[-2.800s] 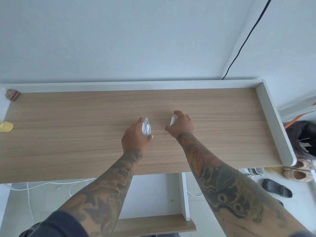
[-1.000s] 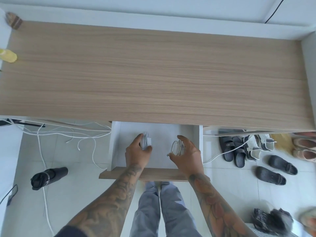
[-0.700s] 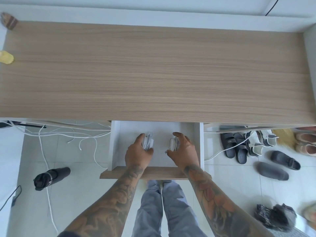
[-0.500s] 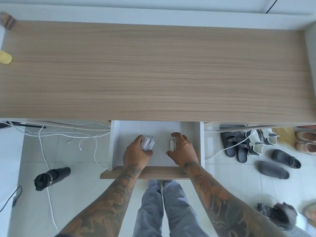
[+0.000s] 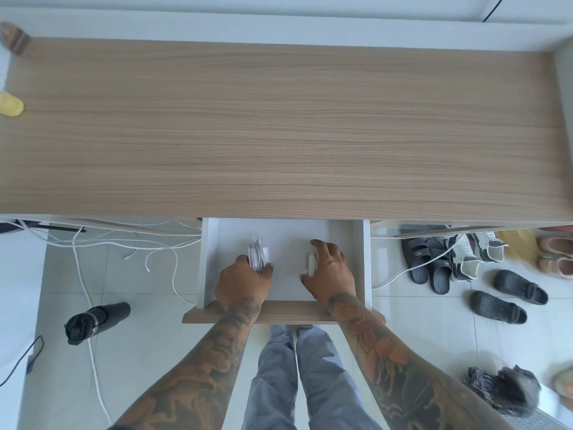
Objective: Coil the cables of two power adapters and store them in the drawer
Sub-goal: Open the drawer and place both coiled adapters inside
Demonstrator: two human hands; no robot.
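Under the wooden desktop (image 5: 279,125) a white drawer (image 5: 366,262) is pulled out. Both hands are inside it. My left hand (image 5: 240,282) grips a white adapter with its coiled cable (image 5: 258,253), which sticks out past the fingers toward the back. My right hand (image 5: 330,273) curls around the second white adapter with its coil (image 5: 310,261); only its edge shows beside the thumb. Whether either bundle rests on the drawer floor is unclear.
The drawer's wooden front (image 5: 285,316) lies across my forearms. Loose white cables (image 5: 124,246) trail over the tiled floor at left, near a black bottle (image 5: 96,321). Several sandals and shoes (image 5: 459,262) sit at right. A yellow object (image 5: 11,103) is at the desk's left edge.
Both hands carried the coiled adapters from the desktop down into the open drawer. In the last half second they barely moved, still wrapped around the bundles.
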